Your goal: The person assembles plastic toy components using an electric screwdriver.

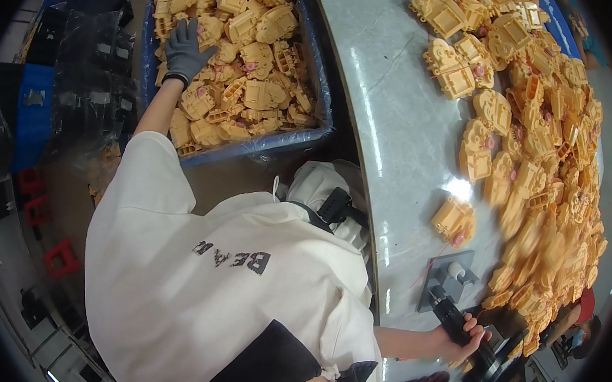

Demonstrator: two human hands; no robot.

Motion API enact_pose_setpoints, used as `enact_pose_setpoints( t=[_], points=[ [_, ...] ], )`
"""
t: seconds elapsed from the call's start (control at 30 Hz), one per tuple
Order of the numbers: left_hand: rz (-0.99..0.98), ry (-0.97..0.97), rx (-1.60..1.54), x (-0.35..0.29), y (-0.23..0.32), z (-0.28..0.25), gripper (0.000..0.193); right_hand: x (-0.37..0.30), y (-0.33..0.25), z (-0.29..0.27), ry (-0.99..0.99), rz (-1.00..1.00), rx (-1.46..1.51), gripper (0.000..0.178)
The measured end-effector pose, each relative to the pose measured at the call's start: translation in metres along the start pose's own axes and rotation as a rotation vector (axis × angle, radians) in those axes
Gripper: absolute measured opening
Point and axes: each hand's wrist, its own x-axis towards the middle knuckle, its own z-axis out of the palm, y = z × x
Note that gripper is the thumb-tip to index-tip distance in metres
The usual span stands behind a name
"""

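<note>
My left hand (186, 53), in a grey glove, rests with its fingers spread on yellow plastic housings (262, 60) heaped in a blue bin (256, 147). Whether it touches one housing or several I cannot tell. Over the table at the lower right, my bare right hand (467, 340) is wrapped round a black electric screwdriver (450, 315). The screwdriver's tip end lies by a grey fixture plate (466, 260) with a white post (456, 270). A single yellow housing (454, 221) with a pink part and a thin red wire lies just beyond the fixture.
A large pile of similar housings (535, 157) covers the right side of the glossy grey table (371, 75). At the far right edge another person (582, 320) leans in. Red stools (62, 259) and black-wrapped stacks (91, 69) stand on the left.
</note>
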Motion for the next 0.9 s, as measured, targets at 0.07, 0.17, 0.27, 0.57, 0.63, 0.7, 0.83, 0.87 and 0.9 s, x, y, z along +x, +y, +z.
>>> enact_pose_setpoints(
  t=[0.07, 0.17, 0.27, 0.57, 0.63, 0.7, 0.83, 0.87, 0.9],
  points=[
    [-0.097, -0.207, 0.181, 0.000, 0.003, 0.005, 0.095, -0.003, -0.005, 0.000, -0.089, 0.031, 0.043, 0.022],
    [-0.125, -0.338, 0.111, -0.010, -0.011, -0.002, 0.103, -0.004, 0.000, 0.008, 0.040, -0.020, -0.005, 0.029],
    [-0.052, 0.043, -0.193, -0.032, -0.015, -0.016, 0.101, -0.007, 0.000, 0.012, -0.043, -0.011, 0.006, 0.031],
    [-0.250, -0.330, 0.253, -0.089, -0.022, 0.010, 0.093, -0.020, -0.004, 0.044, -0.474, 0.011, 0.026, 0.038],
    [-0.241, -0.389, 0.128, -0.063, -0.019, 0.011, 0.089, -0.038, -0.008, 0.059, -0.492, -0.064, 0.049, 0.045],
    [-0.047, 0.214, 0.155, -0.072, -0.061, 0.073, 0.082, -0.049, -0.006, 0.086, -0.598, -0.080, 0.124, 0.047],
    [0.265, -0.084, -0.373, -0.010, 0.081, 0.050, 0.063, -0.038, -0.042, 0.096, -0.989, -0.080, 0.196, 0.036],
    [0.335, -0.075, -0.478, -0.007, 0.149, 0.042, 0.062, -0.042, -0.070, 0.082, -0.910, -0.146, 0.108, 0.035],
    [0.349, -0.054, -0.549, -0.028, 0.193, 0.014, 0.061, -0.045, -0.083, 0.097, -0.868, -0.183, 0.065, 0.035]
  ],
)
